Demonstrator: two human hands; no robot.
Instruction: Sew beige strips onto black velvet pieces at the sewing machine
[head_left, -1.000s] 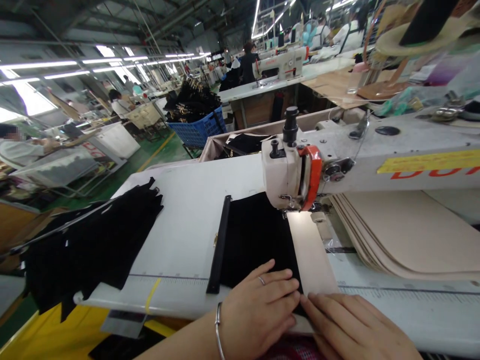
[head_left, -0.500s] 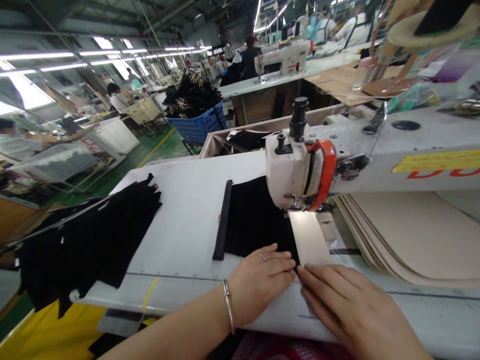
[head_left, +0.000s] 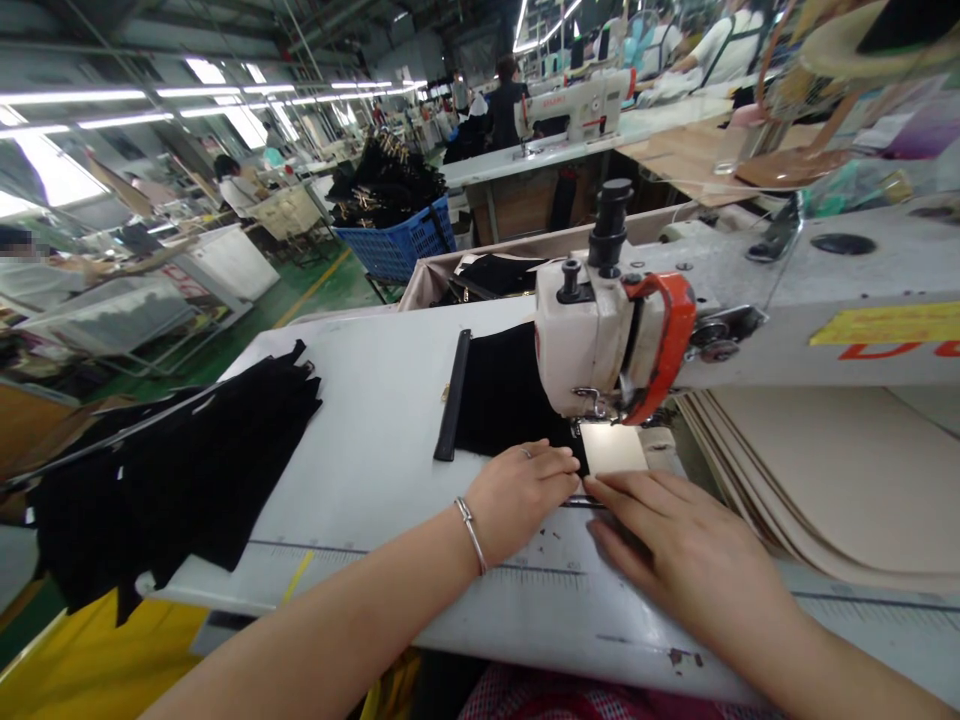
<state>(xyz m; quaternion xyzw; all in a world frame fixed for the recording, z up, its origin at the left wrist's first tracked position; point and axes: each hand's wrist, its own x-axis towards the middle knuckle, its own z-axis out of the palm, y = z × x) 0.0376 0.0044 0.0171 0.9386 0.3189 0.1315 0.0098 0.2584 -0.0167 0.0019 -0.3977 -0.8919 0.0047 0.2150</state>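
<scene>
A black fabric piece [head_left: 499,395] lies flat under the head of a white sewing machine [head_left: 574,330], with a dark zipper-like strip [head_left: 454,395] along its left edge. Beside its right edge is a pale beige piece [head_left: 615,450], lit by the machine's lamp. My left hand [head_left: 529,495] rests on the near edge of the black fabric, fingers stretched out flat. On the near end of the beige piece lies my right hand [head_left: 667,530], its fingers extended and its fingertips close to the left hand's. The needle area is partly hidden by the machine head.
A stack of beige panels [head_left: 832,470] lies right, under the machine arm. Black fabric pieces [head_left: 172,460] hang over the table's left edge. Behind stands a blue crate [head_left: 397,240] heaped with black pieces. A ruler scale [head_left: 337,552] runs along the table front. Other people work farther back.
Both hands have moved forward, away from me, toward the machine head. The black fabric and beige piece have slid the same way, and less of the beige piece shows.
</scene>
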